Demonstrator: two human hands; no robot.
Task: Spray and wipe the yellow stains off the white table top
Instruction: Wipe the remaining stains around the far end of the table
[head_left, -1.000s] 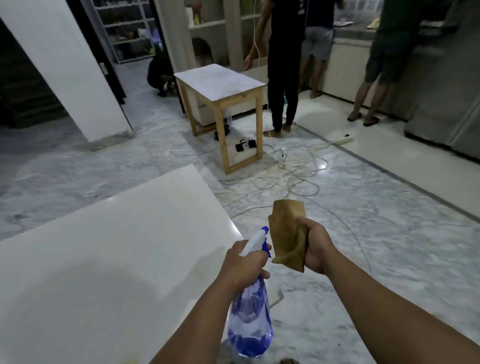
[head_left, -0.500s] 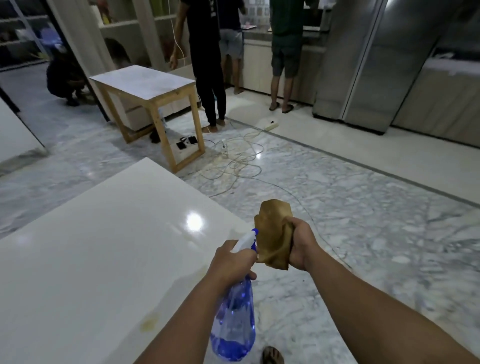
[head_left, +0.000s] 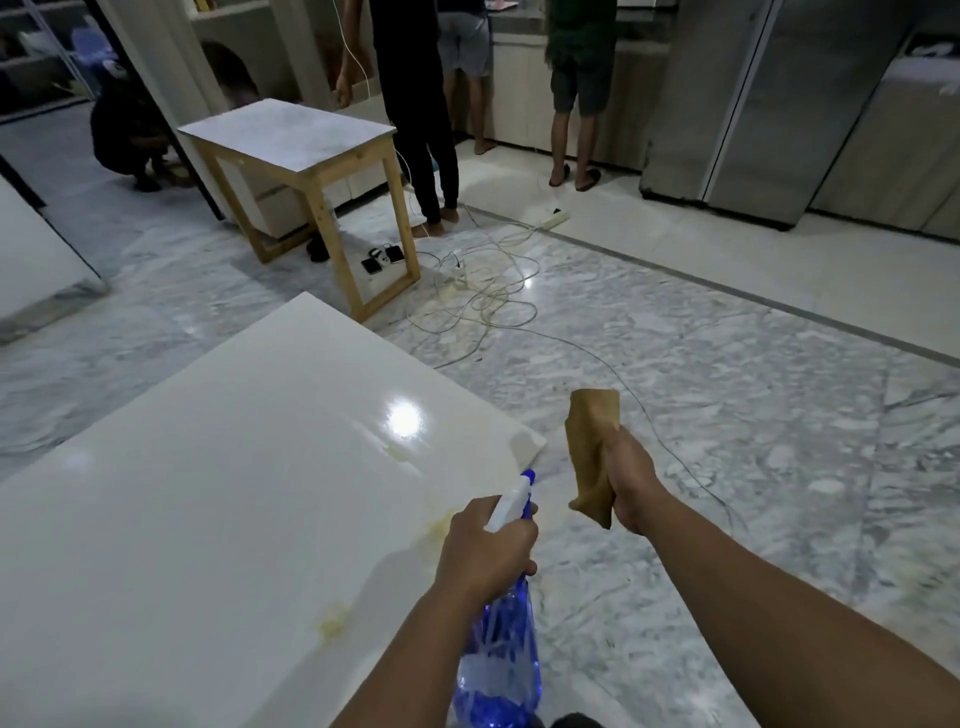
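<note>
The glossy white table top (head_left: 218, 493) fills the lower left. Yellow stains lie along its right edge: one (head_left: 332, 626) near my left forearm, one (head_left: 439, 522) beside my left hand, and a faint one (head_left: 397, 453) under the light glare. My left hand (head_left: 485, 551) grips the neck of a clear spray bottle (head_left: 501, 660) with blue liquid, its white nozzle pointing toward the table's corner. My right hand (head_left: 631, 486) holds a folded brown cloth (head_left: 592, 447) upright over the floor, just right of the table corner.
A small wooden-legged table (head_left: 296, 140) stands ahead on the marble floor. Loose cables (head_left: 483, 301), phones and a power strip (head_left: 553, 219) lie beside it. Several people (head_left: 415, 104) stand at the counter behind; one crouches far left. A steel fridge (head_left: 769, 104) stands at right.
The view has swung right and down, bringing more of the table's stained right edge into sight. Both hands stay closed on bottle and cloth; the cloth has moved slightly away from the nozzle.
</note>
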